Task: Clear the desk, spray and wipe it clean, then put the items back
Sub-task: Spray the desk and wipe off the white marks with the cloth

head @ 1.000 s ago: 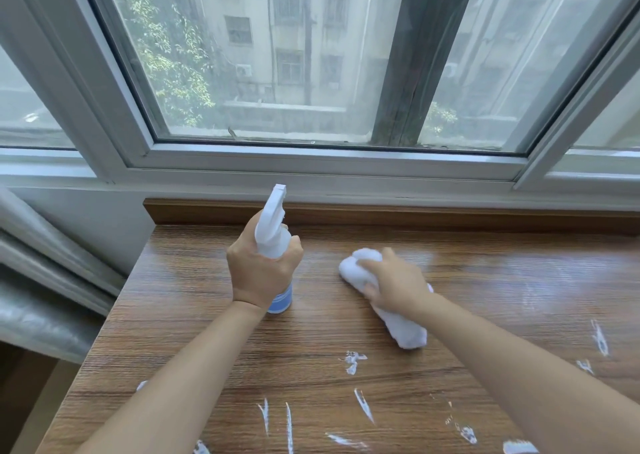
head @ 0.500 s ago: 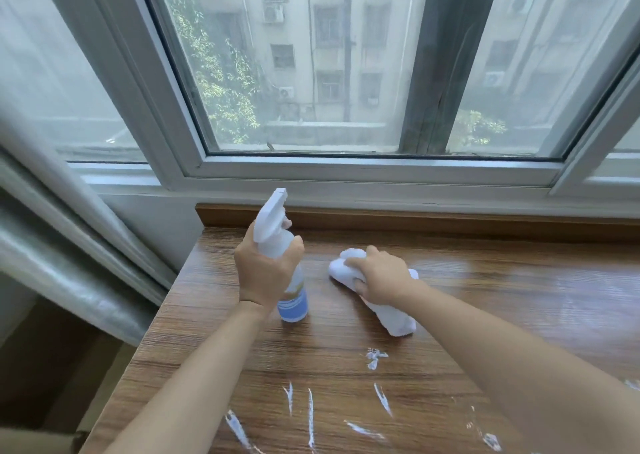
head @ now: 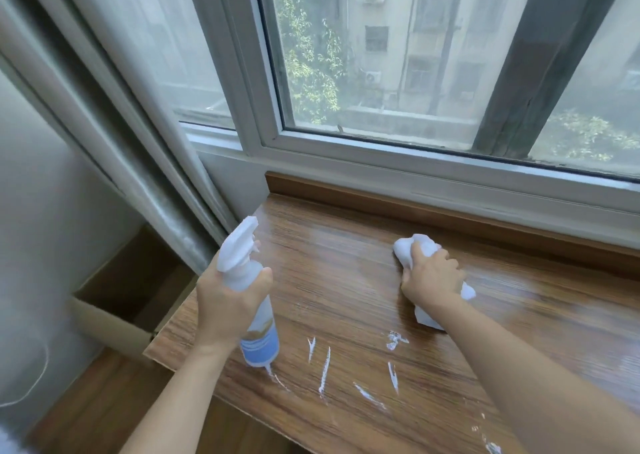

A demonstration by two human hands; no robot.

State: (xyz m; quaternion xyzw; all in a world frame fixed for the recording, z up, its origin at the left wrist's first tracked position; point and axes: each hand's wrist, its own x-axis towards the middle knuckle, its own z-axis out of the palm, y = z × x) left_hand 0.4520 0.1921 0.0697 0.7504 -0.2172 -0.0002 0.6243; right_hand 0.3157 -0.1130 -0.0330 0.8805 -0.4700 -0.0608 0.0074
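Note:
The wooden desk (head: 346,280) runs under the window, its surface glossy with wet streaks. My left hand (head: 227,301) grips a white spray bottle (head: 258,335) with a blue label, held upright over the desk's left end, nozzle pointing away. My right hand (head: 431,275) presses a crumpled white cloth (head: 407,245) flat on the desk near the back rail. White scratch-like marks (head: 323,370) streak the wood in front of both hands.
A raised wooden rail (head: 450,214) borders the desk's back under the white window frame (head: 381,157). A grey curtain (head: 114,134) hangs at the left. An open cardboard box (head: 128,290) sits on the floor beside the desk's left edge.
The view has swung left, so the curtain and the box show now. My right hand and the cloth have slid right and toward the back rail; the bottle stays in my left hand.

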